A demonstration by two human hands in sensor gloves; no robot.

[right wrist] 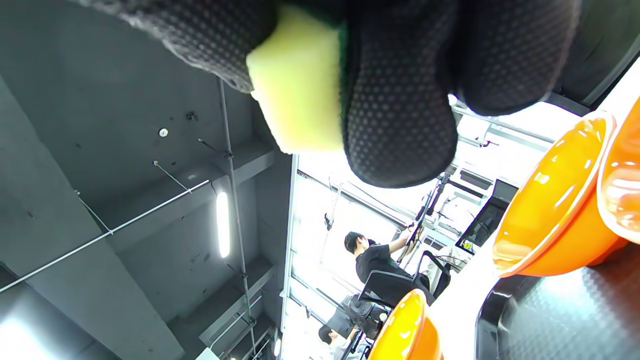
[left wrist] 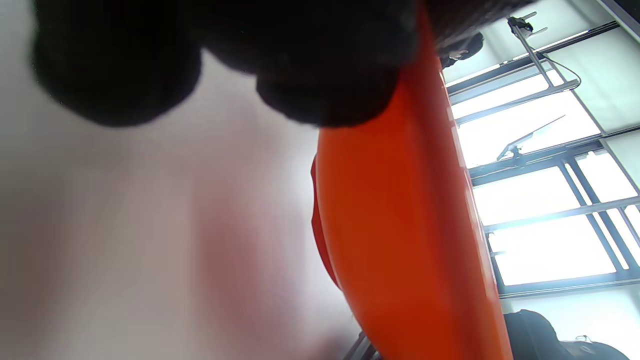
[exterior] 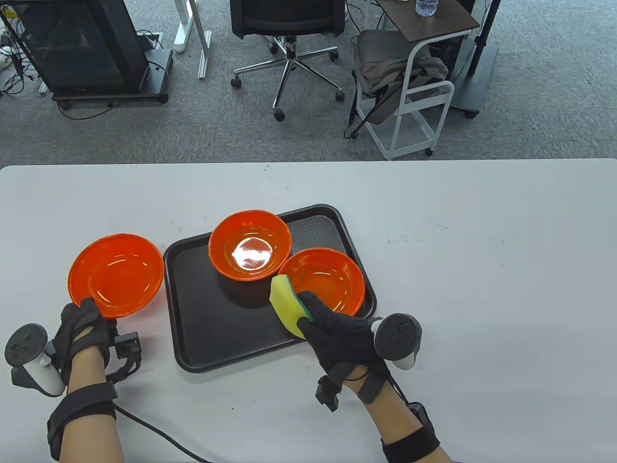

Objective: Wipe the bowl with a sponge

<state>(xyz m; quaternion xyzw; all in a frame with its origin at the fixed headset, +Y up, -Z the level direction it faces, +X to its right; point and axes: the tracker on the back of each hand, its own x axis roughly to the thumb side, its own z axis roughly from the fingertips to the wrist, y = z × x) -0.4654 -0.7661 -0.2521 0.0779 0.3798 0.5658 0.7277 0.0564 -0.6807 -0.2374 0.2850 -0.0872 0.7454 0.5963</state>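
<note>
Three orange bowls are in the table view. One bowl [exterior: 115, 275] sits on the white table left of the tray. My left hand [exterior: 87, 323] grips its near rim; the left wrist view shows the bowl's side [left wrist: 400, 225] under my fingers [left wrist: 325, 65]. Two bowls stand on the black tray [exterior: 193, 308]: a rear one [exterior: 249, 243] and a right one [exterior: 322, 280]. My right hand [exterior: 332, 328] holds a yellow sponge with a green back [exterior: 285, 301] over the tray, at the left rim of the right bowl. The right wrist view shows the sponge [right wrist: 300, 85] between my fingers [right wrist: 395, 110].
The white table [exterior: 482, 289] stretches wide to the right of the tray. A cable [exterior: 159, 434] runs from my left wrist along the table's front. Beyond the far edge stand an office chair [exterior: 289, 29], a white cart [exterior: 414, 101] and a black stand [exterior: 87, 48].
</note>
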